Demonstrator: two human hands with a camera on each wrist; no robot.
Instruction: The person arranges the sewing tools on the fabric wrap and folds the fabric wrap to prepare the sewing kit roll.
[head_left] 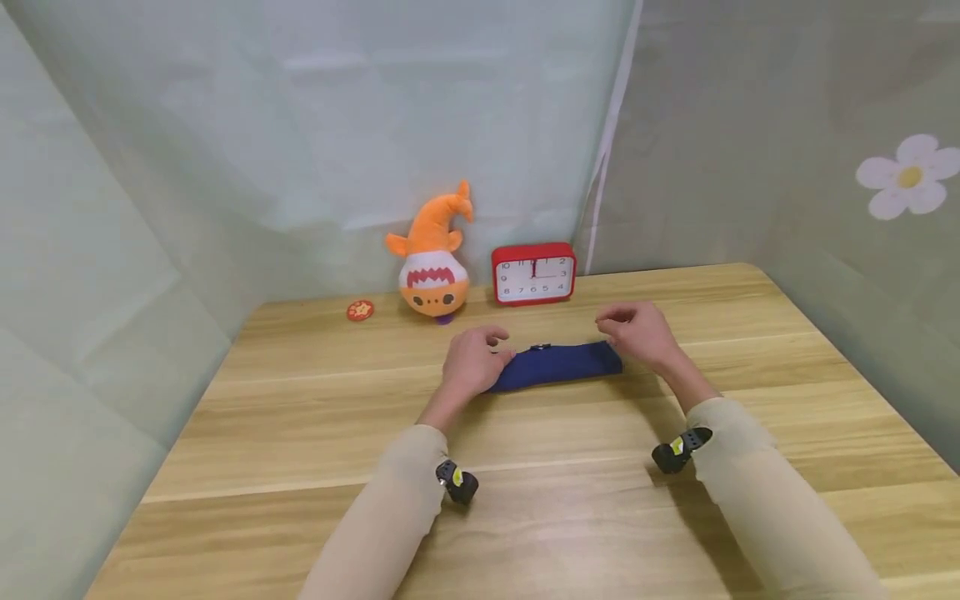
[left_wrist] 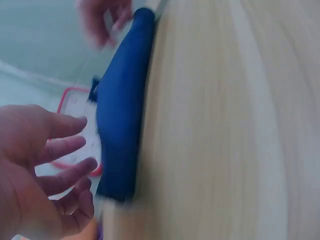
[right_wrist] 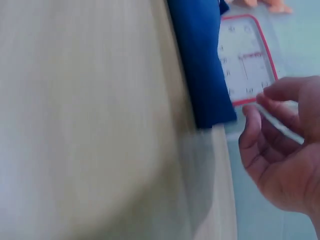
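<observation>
A long, narrow dark blue cloth piece (head_left: pixel 558 363), apparently folded, lies across the wooden table with a small black clip (head_left: pixel 540 347) on its far edge. What kind of article it is, I cannot tell. My left hand (head_left: pixel 474 362) is at its left end, and the left wrist view shows that hand (left_wrist: pixel 42 170) with loosely bent, spread fingers and nothing in them. Just past the right end is my right hand (head_left: pixel 639 333). In the right wrist view its fingers (right_wrist: pixel 260 130) are bent with the thumb near them, apart from the cloth (right_wrist: pixel 205 75) and holding nothing.
Behind the cloth stands a red-framed clock (head_left: pixel 534 274). An orange and white plush toy (head_left: pixel 433 267) leans on the back curtain, left of the clock. Farther left is a round red patch (head_left: pixel 360 310) with a star. The wooden table (head_left: pixel 315 467) ends at curtains.
</observation>
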